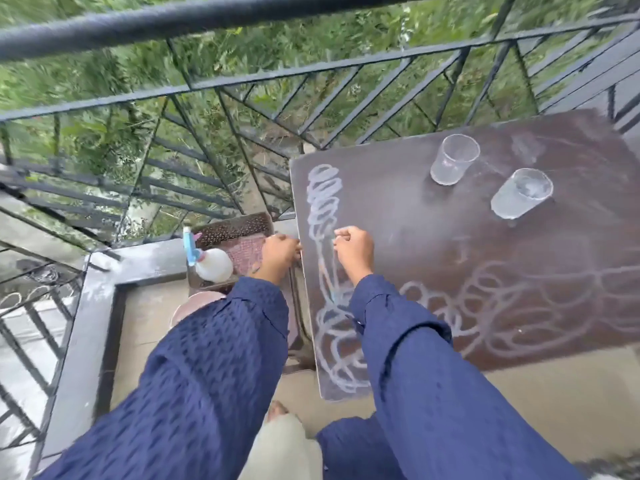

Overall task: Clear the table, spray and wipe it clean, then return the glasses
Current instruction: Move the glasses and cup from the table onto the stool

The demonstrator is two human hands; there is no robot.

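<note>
A dark brown table carries pale chalk scribbles along its left and near sides. Two clear empty glasses stand at its far side, one further back and one to its right. My right hand rests on the table over the scribbles, fingers curled, pinching a small white piece of chalk. My left hand is at the table's left edge with its fingers curled on the edge. A white spray bottle with a blue nozzle stands left of the table.
The bottle stands in a dark tray with a pinkish cloth, on a low ledge. A black metal railing runs behind the table and to the left. A pinkish round rim shows below the tray.
</note>
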